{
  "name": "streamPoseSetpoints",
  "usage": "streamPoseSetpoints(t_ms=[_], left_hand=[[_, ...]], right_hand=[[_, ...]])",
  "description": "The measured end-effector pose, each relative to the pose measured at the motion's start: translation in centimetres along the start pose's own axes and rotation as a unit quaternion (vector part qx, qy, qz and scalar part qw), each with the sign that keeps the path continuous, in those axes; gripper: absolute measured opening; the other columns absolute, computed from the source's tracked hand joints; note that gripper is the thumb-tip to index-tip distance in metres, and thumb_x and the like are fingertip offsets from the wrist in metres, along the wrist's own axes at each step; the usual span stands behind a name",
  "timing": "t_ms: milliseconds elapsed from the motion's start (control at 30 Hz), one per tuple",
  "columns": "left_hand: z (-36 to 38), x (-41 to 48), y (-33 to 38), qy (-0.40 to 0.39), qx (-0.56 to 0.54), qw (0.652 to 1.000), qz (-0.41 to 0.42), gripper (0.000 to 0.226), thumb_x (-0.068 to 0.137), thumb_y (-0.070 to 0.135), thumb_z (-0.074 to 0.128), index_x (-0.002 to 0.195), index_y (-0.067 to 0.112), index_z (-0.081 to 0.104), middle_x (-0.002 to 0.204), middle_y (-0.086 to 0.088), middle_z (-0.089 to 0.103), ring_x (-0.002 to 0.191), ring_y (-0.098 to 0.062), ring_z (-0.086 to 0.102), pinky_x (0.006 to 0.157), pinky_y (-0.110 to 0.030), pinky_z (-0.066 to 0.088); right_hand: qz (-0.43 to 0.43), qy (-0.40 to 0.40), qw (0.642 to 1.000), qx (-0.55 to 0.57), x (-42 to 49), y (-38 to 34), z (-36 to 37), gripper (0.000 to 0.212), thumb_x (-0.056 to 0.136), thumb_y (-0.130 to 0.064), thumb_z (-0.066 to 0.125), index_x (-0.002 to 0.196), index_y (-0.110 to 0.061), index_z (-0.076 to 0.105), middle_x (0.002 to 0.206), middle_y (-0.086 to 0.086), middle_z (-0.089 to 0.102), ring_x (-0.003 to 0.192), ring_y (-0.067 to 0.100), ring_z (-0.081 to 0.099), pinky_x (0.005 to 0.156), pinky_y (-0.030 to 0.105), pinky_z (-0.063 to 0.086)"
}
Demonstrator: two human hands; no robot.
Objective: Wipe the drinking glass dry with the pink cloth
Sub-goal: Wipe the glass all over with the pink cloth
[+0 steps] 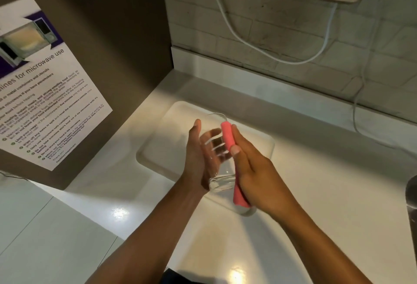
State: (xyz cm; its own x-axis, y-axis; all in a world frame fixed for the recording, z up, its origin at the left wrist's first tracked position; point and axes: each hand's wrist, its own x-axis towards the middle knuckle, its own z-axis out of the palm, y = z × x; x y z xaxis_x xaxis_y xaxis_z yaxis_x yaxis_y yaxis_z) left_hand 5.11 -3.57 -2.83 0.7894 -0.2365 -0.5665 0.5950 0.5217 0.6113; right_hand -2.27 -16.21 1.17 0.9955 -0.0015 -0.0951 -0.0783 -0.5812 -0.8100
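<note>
Drinking glass (215, 155) held above the white tray (158, 148), cupped in the left hand (196, 159); right hand (250, 166) clamps the pink cloth (232, 162) against its wall. Risk: wet glass slipping from 1 loose palm.

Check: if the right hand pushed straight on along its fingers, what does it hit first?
Probably nothing near: the right hand points up-left along the pink cloth beside the glass; beyond lies the tray, likely lower. Depth unclear.
</note>
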Motion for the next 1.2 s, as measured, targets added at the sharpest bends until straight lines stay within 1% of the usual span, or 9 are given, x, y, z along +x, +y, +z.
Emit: streamPoseSetpoints(t_ms=[133,300,467,600,667,767,933,1100,1200], left_hand=[[-1.2,0.3,0.9,0.038,0.002,0.999,0.028,0.071,0.096,0.072,0.046,0.132,0.013,0.066,0.107,-0.015,0.079,0.090,-0.029,0.081,0.075,-0.046,0.066],[-0.4,-0.7,-0.5,0.014,-0.024,0.999,-0.028,0.083,0.097,0.073,0.042,0.147,0.007,0.056,0.149,-0.029,0.056,0.139,-0.046,0.055,0.117,-0.062,0.041],[-1.1,-0.1,0.6,0.030,-0.032,0.999,0.015,0.066,0.096,0.070,0.047,0.120,0.012,0.067,0.110,-0.015,0.072,0.086,-0.029,0.078,0.074,-0.043,0.066],[0.1,-1.1,-1.3,0.031,-0.023,0.999,-0.026,0.083,0.097,0.072,0.045,0.140,0.002,0.056,0.132,-0.026,0.061,0.122,-0.041,0.062,0.117,-0.063,0.040],[0.5,-1.3,-1.7,0.005,-0.047,0.998,-0.043,0.087,0.097,0.071,0.044,0.151,0.002,0.050,0.139,-0.029,0.058,0.131,-0.044,0.056,0.122,-0.064,0.031],[-0.1,-0.7,-0.7,0.018,-0.039,0.999,-0.024,0.080,0.097,0.072,0.045,0.144,0.008,0.057,0.140,-0.026,0.062,0.129,-0.043,0.062,0.116,-0.062,0.042],[0.6,-1.0,-2.0,0.037,-0.020,0.998,-0.036,0.080,0.098,0.070,0.044,0.143,0.006,0.057,0.139,-0.027,0.063,0.130,-0.043,0.061,0.117,-0.062,0.040],[0.3,-0.2,-0.6,0.044,-0.021,0.999,-0.007,0.076,0.096,0.073,0.045,0.135,0.011,0.064,0.135,-0.025,0.066,0.130,-0.043,0.064,0.107,-0.057,0.052],[0.0,0.0,0.0,0.043,-0.018,0.999,0.002,0.070,0.097,0.071,0.045,0.129,0.012,0.065,0.137,-0.024,0.066,0.114,-0.038,0.070,0.093,-0.052,0.060]], right_hand=[[-0.051,-0.040,0.997,-0.049,-2.9,1.0,1.2,0.053,0.102,-0.055,0.024,0.152,-0.057,0.007,0.159,-0.036,0.009,0.138,-0.021,0.012,0.099,-0.007,0.007],[0.038,0.001,0.999,0.037,-0.9,0.9,1.1,0.056,0.098,-0.060,0.028,0.153,-0.050,0.019,0.157,-0.028,0.026,0.140,-0.001,0.033,0.102,0.006,0.019],[-0.046,-0.010,0.999,-0.027,-3.7,1.0,2.3,0.054,0.102,-0.053,0.028,0.153,-0.053,0.012,0.156,-0.037,0.011,0.133,-0.028,0.011,0.102,-0.005,0.009],[0.051,0.001,0.998,0.046,-1.8,1.3,0.6,0.053,0.099,-0.063,0.025,0.151,-0.053,0.023,0.152,-0.028,0.036,0.131,-0.001,0.045,0.099,0.017,0.036],[0.051,0.007,0.998,0.032,-1.5,1.2,0.2,0.054,0.098,-0.063,0.024,0.152,-0.054,0.020,0.153,-0.031,0.031,0.132,-0.004,0.040,0.100,0.014,0.032],[0.007,-0.013,1.000,-0.016,-3.3,1.0,1.3,0.050,0.099,-0.063,0.025,0.146,-0.066,0.007,0.142,-0.054,0.010,0.118,-0.036,0.019,0.094,-0.008,0.013],[0.081,-0.012,0.995,0.052,-2.1,1.7,-0.4,0.052,0.098,-0.063,0.025,0.150,-0.058,0.020,0.149,-0.022,0.044,0.121,0.008,0.055,0.093,0.022,0.043],[0.041,-0.015,0.998,0.034,-3.7,1.1,0.6,0.053,0.098,-0.064,0.027,0.149,-0.061,0.013,0.150,-0.042,0.021,0.130,-0.006,0.036,0.106,0.020,0.031],[0.064,-0.026,0.996,0.060,-3.6,1.3,0.5,0.055,0.095,-0.069,0.027,0.148,-0.063,0.016,0.151,-0.035,0.030,0.127,0.002,0.048,0.099,0.022,0.041]])
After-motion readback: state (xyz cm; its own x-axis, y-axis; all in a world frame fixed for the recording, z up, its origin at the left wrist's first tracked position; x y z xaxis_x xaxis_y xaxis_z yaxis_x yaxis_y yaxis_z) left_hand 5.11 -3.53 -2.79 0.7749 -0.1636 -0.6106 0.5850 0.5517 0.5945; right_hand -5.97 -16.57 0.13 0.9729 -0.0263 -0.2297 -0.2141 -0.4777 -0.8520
